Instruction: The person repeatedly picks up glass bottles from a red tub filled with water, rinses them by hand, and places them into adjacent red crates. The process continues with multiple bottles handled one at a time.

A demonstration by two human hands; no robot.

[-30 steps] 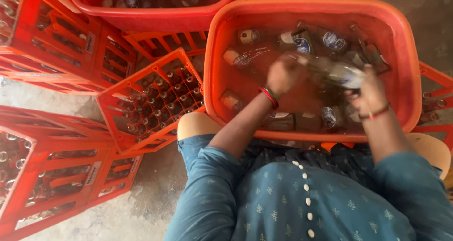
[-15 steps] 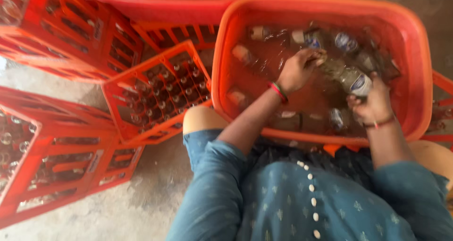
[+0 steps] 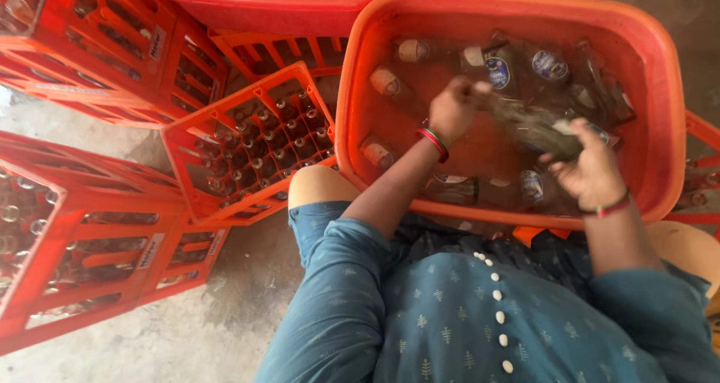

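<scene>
Both my hands hold one glass bottle [image 3: 534, 126] over a big orange tub [image 3: 360, 90] of water. My left hand [image 3: 452, 110], with a red bangle at the wrist, grips the bottle's neck end. My right hand [image 3: 589, 168], wearing a thin red band, is closed around the bottle's body. Several other labelled glass bottles [image 3: 551, 66] lie sunk in the tub's water around my hands. My knees and blue patterned clothing fill the lower part of the view.
A tilted red crate [image 3: 247, 147] filled with upright bottles leans against the tub's left side. More red crates [image 3: 82, 233] with bottles stand at the left. A second red tub [image 3: 270, 8] sits at the top. Bare concrete floor [image 3: 187, 338] lies below.
The view has shifted slightly. My left hand has slid along the bottle's neck end while the right hand keeps its grip on the body; the bottle stays over the water.
</scene>
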